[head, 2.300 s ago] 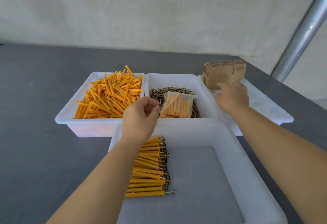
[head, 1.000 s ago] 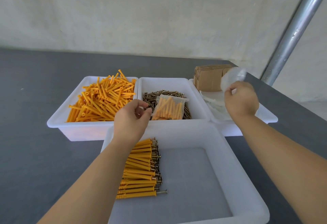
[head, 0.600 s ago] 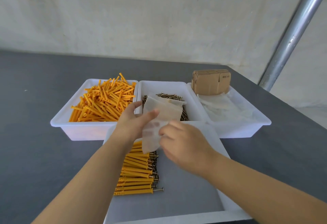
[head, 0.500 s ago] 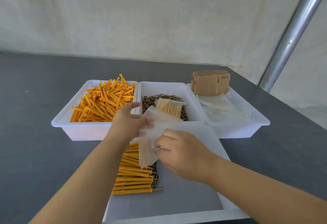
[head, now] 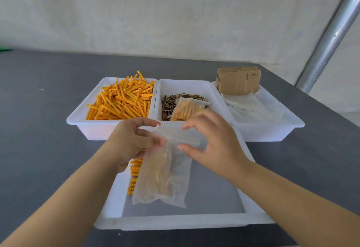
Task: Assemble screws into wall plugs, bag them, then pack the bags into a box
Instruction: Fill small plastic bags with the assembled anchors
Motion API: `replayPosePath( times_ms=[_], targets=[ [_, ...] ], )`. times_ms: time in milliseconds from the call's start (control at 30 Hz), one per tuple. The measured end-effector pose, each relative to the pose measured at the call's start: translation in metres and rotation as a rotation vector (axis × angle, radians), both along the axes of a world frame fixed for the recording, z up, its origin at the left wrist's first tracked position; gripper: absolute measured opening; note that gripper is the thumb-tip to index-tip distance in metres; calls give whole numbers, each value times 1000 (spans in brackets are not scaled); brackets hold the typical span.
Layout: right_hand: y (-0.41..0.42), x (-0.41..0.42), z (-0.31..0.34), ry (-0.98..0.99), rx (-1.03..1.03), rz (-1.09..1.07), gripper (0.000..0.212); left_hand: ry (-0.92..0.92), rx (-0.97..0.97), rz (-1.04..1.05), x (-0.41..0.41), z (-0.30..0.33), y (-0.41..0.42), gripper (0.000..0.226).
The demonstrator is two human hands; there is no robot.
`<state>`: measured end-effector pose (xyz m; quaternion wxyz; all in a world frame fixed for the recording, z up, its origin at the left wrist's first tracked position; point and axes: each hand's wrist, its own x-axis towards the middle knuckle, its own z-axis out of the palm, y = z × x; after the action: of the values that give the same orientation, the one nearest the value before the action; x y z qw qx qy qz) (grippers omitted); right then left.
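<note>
Translucent plastic bag (head: 165,170), limp, hanging

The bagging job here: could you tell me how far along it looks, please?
Done: one filled bag lies on the screws. In hand: left hand and right hand hold an empty bag over assembled plugs. Left: cardboard boxes are still flat.

A single head-worn camera looks forward and down, close above the near white plastic tray (head: 175,222), with the pale wall beyond it
</note>
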<state>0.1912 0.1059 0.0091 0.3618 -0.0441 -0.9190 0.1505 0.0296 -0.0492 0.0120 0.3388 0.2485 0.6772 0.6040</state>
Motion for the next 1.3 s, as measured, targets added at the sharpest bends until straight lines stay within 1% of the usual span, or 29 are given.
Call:
replayPosePath(
  times_ms=[67, 100, 167, 267, 300, 367, 400, 467, 533, 567, 600, 667, 733, 800, 833, 900, 967, 1033, 1067, 1100, 1167, 1200, 1267, 1300],
  targets=[
    [-5, -2, -2, -18, 125, 55, 24, -39, 33, 2, 2, -5, -6, 58],
    [-7, -3, -4, -45, 138, 76, 21, -47, 44, -5, 2, -6, -9, 61],
    [-11, -5, -5, -102, 74, 93, 20, -60, 67, -42, 3, -7, -13, 60],
    [-11, -6, -2, -130, -100, 89, 25, -56, 93, -102, 6, -6, -19, 54],
    [-10, -7, -1, -146, -125, 92, 24, -40, 99, -116, 6, -7, -20, 50],
    [-8, -10, 0, -211, -109, 102, 14, 30, 95, -132, 7, -9, -20, 46],
    [-8, -12, 1, -246, -93, 106, 9, 124, 73, -127, 7, -11, -19, 47],
    [-10, -16, 2, -275, -70, 103, 5, 455, -17, -78, 5, -15, -19, 51],
    [-9, -20, 3, -244, -48, 85, 5, 777, -86, -28, 3, -19, -19, 62],
    [-8, -21, 4, -221, -28, 72, 7, 894, -111, -14, 4, -19, -20, 69],
    [-8, -23, 4, -202, -12, 65, 9, 981, -131, -14, 6, -20, -21, 76],
    [-8, -25, 5, -202, -5, 95, 10, 1087, -133, -61, 10, -21, -22, 81],
    [-10, -26, 4, -236, -6, 156, 8, 1185, -161, -134, 13, -22, -23, 74],
    [-12, -26, 0, -279, 2, 193, 6, 1286, -247, -168, 14, -24, -24, 62],
    [-12, -26, -1, -303, 3, 202, 6, 1305, -284, -185, 13, -25, -24, 55],
    [-12, -24, -3, -361, -47, 208, 7, 1254, -288, -232, 13, -26, -25, 45],
    [-13, -22, -3, -423, -149, 229, 9, 1164, -206, -290, 11, -27, -26, 33],
    [-15, -19, 0, -467, -246, 281, 10, 1114, -154, -348, 9, -27, -25, 13],
    [-15, -18, 1, -483, -271, 301, 13, 1087, -143, -366, 8, -26, -26, 13],
    [-16, -17, 4, -498, -261, 306, 16, 1057, -125, -369, 8, -26, -26, 19],
    [-13, -17, 8, -528, -175, 278, 18, 983, -76, -345, 6, -24, -27, 30],
    [-11, -18, 9, -546, -135, 260, 17, 934, -46, -329, 6, -22, -28, 30],
    [-6, -17, 9, -603, -94, 234, 16, 827, 26, -307, 5, -18, -32, 21],
    [-4, -17, 9, -635, -74, 220, 14, 808, 61, -307, 6, -15, -35, 16]
  ],
)
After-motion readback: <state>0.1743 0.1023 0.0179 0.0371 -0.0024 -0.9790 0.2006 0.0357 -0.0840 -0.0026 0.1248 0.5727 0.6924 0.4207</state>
